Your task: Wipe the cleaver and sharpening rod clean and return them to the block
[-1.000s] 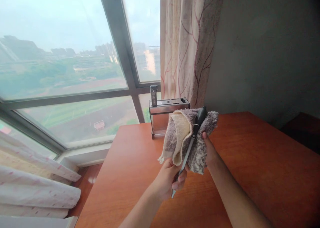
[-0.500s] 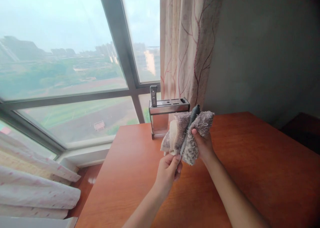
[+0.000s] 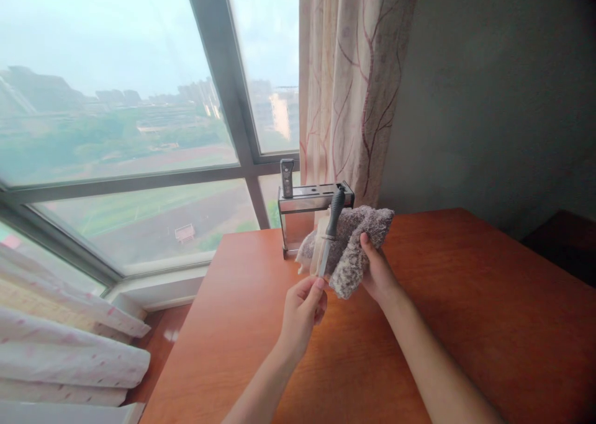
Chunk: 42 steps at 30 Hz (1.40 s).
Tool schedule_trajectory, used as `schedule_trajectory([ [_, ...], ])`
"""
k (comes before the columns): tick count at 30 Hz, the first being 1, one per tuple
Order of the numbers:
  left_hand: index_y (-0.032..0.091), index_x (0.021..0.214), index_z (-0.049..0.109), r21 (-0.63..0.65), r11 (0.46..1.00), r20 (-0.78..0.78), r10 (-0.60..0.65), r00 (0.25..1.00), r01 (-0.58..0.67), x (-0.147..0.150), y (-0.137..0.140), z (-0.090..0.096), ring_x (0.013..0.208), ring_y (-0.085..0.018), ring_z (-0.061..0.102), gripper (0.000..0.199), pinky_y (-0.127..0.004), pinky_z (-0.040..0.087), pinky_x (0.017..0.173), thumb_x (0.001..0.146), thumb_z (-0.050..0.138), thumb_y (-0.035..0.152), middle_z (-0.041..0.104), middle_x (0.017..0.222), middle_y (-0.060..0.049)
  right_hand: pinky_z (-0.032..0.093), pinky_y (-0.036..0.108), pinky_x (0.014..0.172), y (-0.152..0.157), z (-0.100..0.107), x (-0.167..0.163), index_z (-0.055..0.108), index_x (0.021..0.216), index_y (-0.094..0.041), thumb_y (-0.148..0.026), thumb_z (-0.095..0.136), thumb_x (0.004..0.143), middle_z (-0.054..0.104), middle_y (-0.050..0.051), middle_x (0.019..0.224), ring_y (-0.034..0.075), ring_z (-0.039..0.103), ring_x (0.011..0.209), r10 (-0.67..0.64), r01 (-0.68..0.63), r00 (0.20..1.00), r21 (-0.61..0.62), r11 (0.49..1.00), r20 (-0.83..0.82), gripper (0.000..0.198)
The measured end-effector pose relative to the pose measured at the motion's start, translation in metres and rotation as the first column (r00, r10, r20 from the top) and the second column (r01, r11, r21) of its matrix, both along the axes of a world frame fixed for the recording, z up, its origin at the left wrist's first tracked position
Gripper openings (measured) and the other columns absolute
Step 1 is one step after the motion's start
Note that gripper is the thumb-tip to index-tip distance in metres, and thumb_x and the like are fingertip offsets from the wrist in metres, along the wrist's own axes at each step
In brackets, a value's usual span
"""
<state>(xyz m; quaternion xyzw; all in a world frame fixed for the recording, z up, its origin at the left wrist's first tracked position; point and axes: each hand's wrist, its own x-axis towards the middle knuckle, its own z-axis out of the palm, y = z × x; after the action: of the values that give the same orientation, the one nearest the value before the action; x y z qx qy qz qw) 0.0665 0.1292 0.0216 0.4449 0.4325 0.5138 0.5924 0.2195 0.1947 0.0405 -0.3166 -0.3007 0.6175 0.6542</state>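
Observation:
A sharpening steel [image 3: 325, 255] with a ribbed dark grey handle and a small guard stands tilted, handle up. My left hand [image 3: 305, 303] pinches it at its lower tip, fingers closed. Behind and to the right of it, my right hand [image 3: 378, 272] grips a fluffy grey-and-cream cloth [image 3: 358, 244], thumb on the near side. The cloth is partly folded, and the steel lies in front of its left part. Whether the two touch, I cannot tell. Just behind them is a clear-sided knife block [image 3: 307, 202] with a metal-framed top and slots.
One grey handle with holes [image 3: 287, 179] sticks up from the block's left end. All this is over a reddish-brown wooden table [image 3: 242, 324]. Beyond its left edge are a window [image 3: 130, 120] and gathered curtain [image 3: 60, 356]; another curtain [image 3: 354, 82] hangs behind.
The sharpening steel has moved left, out of the cloth's fold, and its handle has swung left. My left hand has shifted slightly left and up. My right hand still holds the cloth.

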Motion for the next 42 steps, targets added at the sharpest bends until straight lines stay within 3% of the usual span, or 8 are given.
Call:
schedule_trajectory([
  [4,0.014,0.065,0.054,-0.049,0.998,-0.004,-0.029,1.000,0.028,0.001,0.000,-0.002,0.039,-0.004,0.029,0.046,-0.019,0.019,0.038,0.077,0.060,0.057,0.044,0.049,0.005,0.052,0.037,0.081,-0.009,0.000,-0.002,0.068,0.098,-0.022,-0.046,0.074,0.066,0.073,0.004,0.101,0.026,0.066,0.097,0.198,-0.199,0.980,0.036,0.979,0.024,0.041],
  [7,0.014,0.062,0.052,-0.060,0.996,-0.003,-0.073,0.997,0.072,0.005,-0.001,-0.003,0.037,-0.004,0.030,0.048,-0.019,0.020,0.037,0.075,0.061,0.060,0.043,0.046,0.004,0.052,0.034,0.078,-0.011,-0.001,-0.006,0.069,0.091,-0.020,-0.036,0.078,0.062,0.074,0.002,0.092,0.024,0.067,0.088,0.102,-0.109,0.989,0.065,0.992,0.106,0.034],
  [13,0.016,0.062,0.047,-0.051,0.996,0.023,-0.065,0.998,0.066,0.005,-0.001,-0.004,0.037,-0.004,0.030,0.045,-0.018,0.019,0.037,0.078,0.060,0.056,0.042,0.047,0.005,0.052,0.034,0.071,-0.007,0.000,-0.006,0.071,0.084,-0.018,-0.037,0.079,0.061,0.074,0.003,0.081,0.024,0.067,0.077,-0.071,0.055,0.968,0.076,0.996,0.242,0.032],
  [19,0.015,0.066,0.049,-0.002,0.997,-0.008,-0.080,0.997,0.080,0.001,0.002,-0.004,0.039,-0.004,0.029,0.040,-0.019,0.019,0.037,0.082,0.057,0.051,0.042,0.050,0.006,0.052,0.032,0.071,-0.003,-0.004,-0.002,0.071,0.086,-0.019,-0.033,0.079,0.063,0.075,0.002,0.086,0.022,0.068,0.077,-0.018,0.015,0.998,0.051,0.999,0.054,0.029],
  [26,0.014,0.076,0.058,-0.017,0.996,-0.079,-0.092,0.993,0.091,0.004,0.000,-0.005,0.039,-0.005,0.028,0.039,-0.019,0.019,0.039,0.080,0.057,0.053,0.040,0.048,0.007,0.051,0.039,0.087,0.002,-0.005,0.021,0.070,0.096,-0.028,-0.042,0.070,0.071,0.073,-0.001,0.103,0.023,0.064,0.103,-0.007,0.018,0.980,0.054,0.998,-0.200,0.028],
  [31,0.013,0.073,0.059,-0.034,0.980,-0.190,-0.199,0.961,0.196,0.003,0.000,-0.008,0.042,-0.007,0.032,0.040,-0.020,0.021,0.041,0.079,0.057,0.053,0.039,0.046,0.006,0.051,0.041,0.090,0.001,-0.004,0.029,0.069,0.099,-0.031,-0.049,0.069,0.072,0.072,-0.002,0.108,0.025,0.062,0.108,0.002,0.013,0.984,0.084,0.996,-0.180,0.033],
  [37,0.014,0.074,0.057,0.027,0.977,-0.246,-0.201,0.948,0.214,0.006,0.001,-0.021,0.044,-0.007,0.031,0.038,-0.021,0.022,0.044,0.085,0.051,0.050,0.034,0.047,0.007,0.049,0.042,0.091,0.007,-0.004,0.015,0.058,0.122,-0.025,-0.046,0.068,0.075,0.068,0.004,0.115,0.026,0.061,0.109,-0.240,0.236,0.971,0.130,0.963,0.017,0.052],
  [42,0.014,0.074,0.057,0.087,0.982,-0.328,-0.128,0.936,0.165,0.008,0.000,-0.028,0.047,-0.008,0.032,0.038,-0.022,0.023,0.046,0.087,0.049,0.049,0.036,0.049,0.006,0.044,0.042,0.094,0.014,-0.014,0.016,0.063,0.114,-0.015,-0.049,0.060,0.081,0.065,0.013,0.120,0.029,0.057,0.115,-0.549,0.494,0.772,0.242,0.835,0.320,0.048],
])
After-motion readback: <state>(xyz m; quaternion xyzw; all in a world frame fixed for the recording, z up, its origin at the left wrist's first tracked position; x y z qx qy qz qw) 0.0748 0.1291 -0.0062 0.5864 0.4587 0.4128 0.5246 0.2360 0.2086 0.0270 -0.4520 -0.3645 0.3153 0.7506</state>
